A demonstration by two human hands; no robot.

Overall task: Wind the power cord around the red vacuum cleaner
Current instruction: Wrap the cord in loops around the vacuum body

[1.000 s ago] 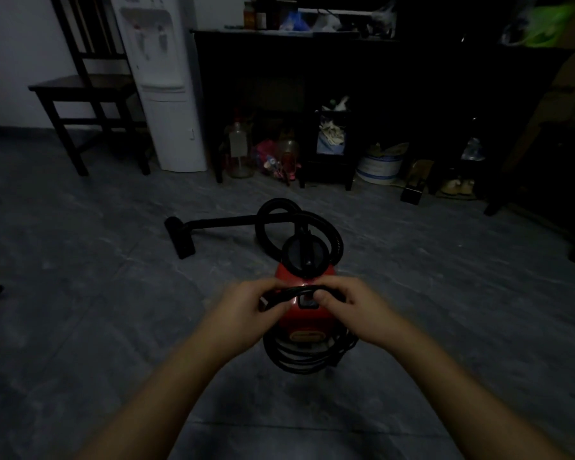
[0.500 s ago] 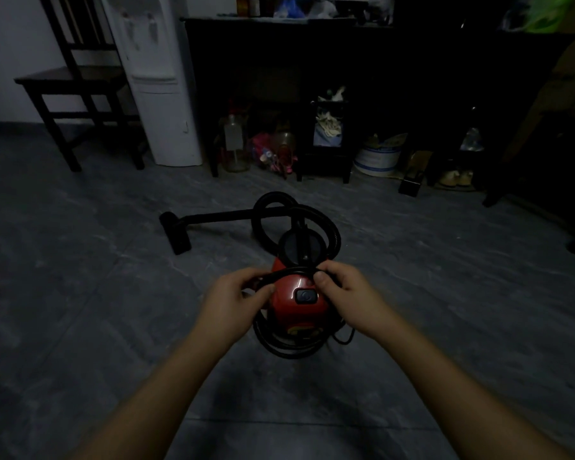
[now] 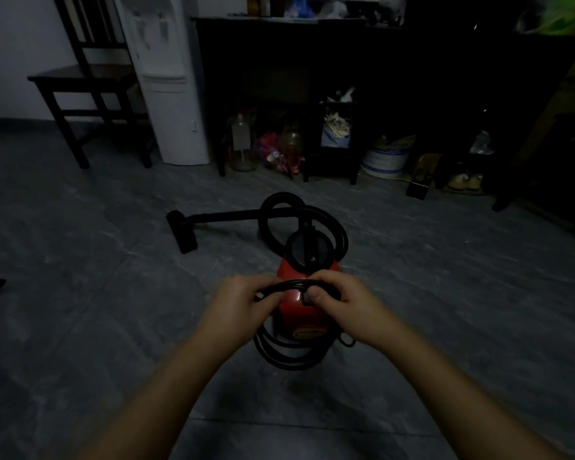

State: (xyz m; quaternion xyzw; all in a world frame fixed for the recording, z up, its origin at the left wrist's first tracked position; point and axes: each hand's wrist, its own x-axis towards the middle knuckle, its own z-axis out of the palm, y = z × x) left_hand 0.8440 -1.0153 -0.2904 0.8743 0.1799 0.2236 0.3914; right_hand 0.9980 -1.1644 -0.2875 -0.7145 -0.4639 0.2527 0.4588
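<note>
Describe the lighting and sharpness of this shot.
Head view: very dim; the dark cabinet is nearly black, and the power cord blends into shadow below the red vacuum cleaner; left hand and right hand are readable but soft; wide-angle bending shows at the edges.

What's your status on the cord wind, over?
Left grip and right grip both holding power cord atop red vacuum cleaner. Cord loops circle its near end. Hose lies beyond, clear of the work.
</note>
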